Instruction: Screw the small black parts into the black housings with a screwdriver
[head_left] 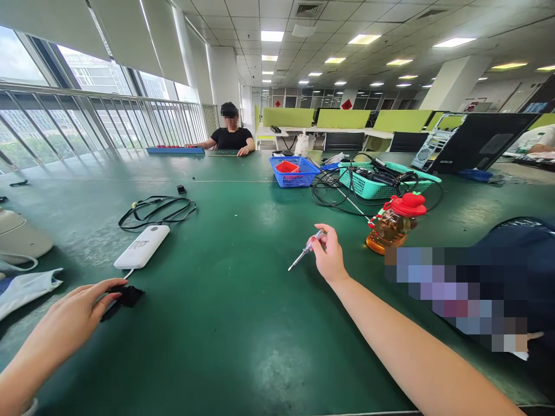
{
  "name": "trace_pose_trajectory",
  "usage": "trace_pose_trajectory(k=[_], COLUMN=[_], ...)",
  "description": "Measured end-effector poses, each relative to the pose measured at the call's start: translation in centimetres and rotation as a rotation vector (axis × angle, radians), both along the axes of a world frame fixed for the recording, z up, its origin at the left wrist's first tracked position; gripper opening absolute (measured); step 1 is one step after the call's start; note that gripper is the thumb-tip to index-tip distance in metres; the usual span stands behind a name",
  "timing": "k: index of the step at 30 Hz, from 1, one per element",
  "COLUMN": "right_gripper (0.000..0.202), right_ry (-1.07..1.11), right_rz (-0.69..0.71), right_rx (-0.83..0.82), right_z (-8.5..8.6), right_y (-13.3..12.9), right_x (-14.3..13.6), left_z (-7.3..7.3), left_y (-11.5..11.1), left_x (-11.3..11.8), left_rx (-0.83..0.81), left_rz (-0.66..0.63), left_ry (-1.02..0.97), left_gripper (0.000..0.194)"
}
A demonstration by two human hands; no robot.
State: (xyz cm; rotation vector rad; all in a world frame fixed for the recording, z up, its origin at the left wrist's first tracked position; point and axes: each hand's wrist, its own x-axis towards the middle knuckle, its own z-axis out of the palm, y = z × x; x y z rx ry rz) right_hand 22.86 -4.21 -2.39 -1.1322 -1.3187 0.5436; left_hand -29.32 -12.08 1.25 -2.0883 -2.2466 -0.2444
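- Our right hand [330, 258] is raised a little over the green desk [225, 323], its fingers pinched together on a small screwdriver [307, 249] whose thin metal tip points down and to the left.
- Our left hand [73, 315] lies low at the near left, fingers loosely apart, fingertips touching a small black part [125, 296] on the desk.
- Just behind that part sits a white power bank [142, 247], with a coiled black cable [156, 211] beyond it.
- Near the right hand stands an amber bottle [392, 225] with a red lid.
- Farther back are a blue basket [293, 173] and a teal basket [381, 182] tangled with cables.
- A person in black [230, 137] sits at the far end.
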Motion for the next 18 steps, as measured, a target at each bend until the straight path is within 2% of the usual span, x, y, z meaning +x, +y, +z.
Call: trace_pose_trajectory(k=[5, 8, 13, 18], right_gripper=[0.035, 0.035, 0.036, 0.038], right_ry=[-0.019, -0.021, -0.022, -0.027], right_rz=[0.017, 0.025, 0.028, 0.026], right_rx=[-0.012, -0.016, -0.044, -0.059], right_z=[-0.2, -0.2, 0.0, 0.2], right_y=[0.1, 0.2, 0.0, -0.1], right_x=[0.0, 0.0, -0.1, -0.2], left_z=[0.5, 0.6, -0.5, -1.4], left_y=[0.0, -0.2, -0.6, -0.7], left_x=[0.9, 1.4, 1.7, 1.1], left_rx=[0.003, 0.013, -0.032, -0.015], left_rz=[-0.028, 0.008, 0.027, 0.122], left_ry=[0.075, 0.13, 0.108, 0.118], left_gripper=[0.06, 0.061, 0.053, 0.057])
